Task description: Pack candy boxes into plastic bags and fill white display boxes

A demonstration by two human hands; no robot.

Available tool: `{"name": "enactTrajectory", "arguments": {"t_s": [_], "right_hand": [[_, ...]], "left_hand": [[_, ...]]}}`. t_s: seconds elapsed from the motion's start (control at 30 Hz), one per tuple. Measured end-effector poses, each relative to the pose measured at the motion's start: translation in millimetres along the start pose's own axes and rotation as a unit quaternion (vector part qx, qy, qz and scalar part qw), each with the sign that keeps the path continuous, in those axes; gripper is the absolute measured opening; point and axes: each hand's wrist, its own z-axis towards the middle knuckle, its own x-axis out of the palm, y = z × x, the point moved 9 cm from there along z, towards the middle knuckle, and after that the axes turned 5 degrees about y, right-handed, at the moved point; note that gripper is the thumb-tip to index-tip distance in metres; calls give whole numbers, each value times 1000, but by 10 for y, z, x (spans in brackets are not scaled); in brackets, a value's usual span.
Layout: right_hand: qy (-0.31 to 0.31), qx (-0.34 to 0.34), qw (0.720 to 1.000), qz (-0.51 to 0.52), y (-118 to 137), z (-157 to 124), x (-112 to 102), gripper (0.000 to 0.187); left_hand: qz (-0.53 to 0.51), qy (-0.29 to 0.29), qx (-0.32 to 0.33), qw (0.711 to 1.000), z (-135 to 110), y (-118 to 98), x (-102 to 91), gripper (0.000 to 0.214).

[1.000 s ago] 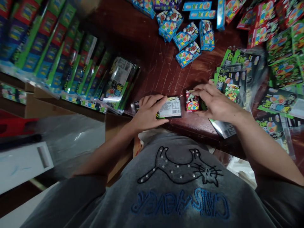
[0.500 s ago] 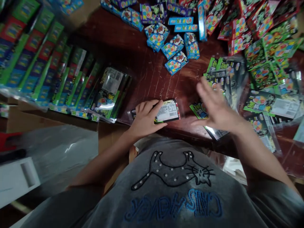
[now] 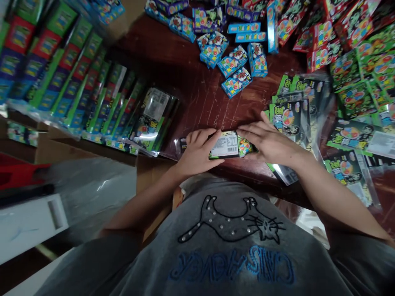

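Note:
A slim black-and-green package (image 3: pixel 224 144) in clear plastic, with a white barcode label facing up, lies near the table's front edge. My left hand (image 3: pixel 199 151) is closed over its left part, thumb and fingers at opposite long sides. At the package's right end, my right hand (image 3: pixel 265 142) has its fingers and thumb around a small green patterned box (image 3: pixel 245 147), partly hidden under the fingertips. Whether this box is inside the plastic I cannot tell. Just right of my right hand lie overlapping black-and-green packages (image 3: pixel 288 119) in clear sleeves.
A row of filled packages (image 3: pixel 70 70) stands on edge at the left, with one label-up package (image 3: pixel 154 115) leaning at its end. Small blue boxes (image 3: pixel 236 82) lie across the dark wooden table (image 3: pixel 197 96). Red packets (image 3: pixel 324 37) and green packets (image 3: pixel 354 98) are heaped at the right.
My right hand has come left and down from over the sleeved packages to the package's right end. A green box shows there where red showed before. My left hand stays on the package.

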Motion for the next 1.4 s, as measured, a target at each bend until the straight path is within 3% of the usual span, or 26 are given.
{"name": "enactTrajectory", "arguments": {"t_s": [0.43, 0.63, 0.83, 0.93, 1.03, 1.1, 1.2, 1.27, 1.33, 1.4], "right_hand": [[-3, -1, 999, 44, -164, 106, -56, 74], [-86, 61, 994, 9, -352, -86, -212, 77], [8, 5, 997, 73, -11, -17, 124, 87], [-24, 15, 993, 114, 84, -17, 116, 96], [-179, 122, 964, 154, -69, -132, -84, 96], [-247, 175, 925, 229, -169, -221, -124, 79], [-256, 170, 876, 371, -193, -213, -62, 48], [-251, 149, 860, 419, -158, -189, -50, 36], [-252, 154, 852, 433, -138, -197, -35, 35], [-270, 184, 830, 452, -140, -244, 16, 47]], "left_hand": [[-5, -17, -45, 999, 46, 29, -42, 94], [-9, -27, -84, 996, 26, 27, -68, 94], [-16, -23, -76, 997, 48, -55, -14, 95], [-31, -51, -88, 994, 74, -133, -20, 98], [-94, -109, -140, 980, 111, -144, -113, 112], [-166, -142, -150, 964, 162, -150, -163, 120], [-293, -162, -81, 939, 285, -211, -177, 96], [-363, -162, -23, 917, 343, -246, -152, 76], [-416, -170, 6, 893, 360, -235, -114, 76], [-457, -201, 0, 867, 343, -170, -85, 87]]}}
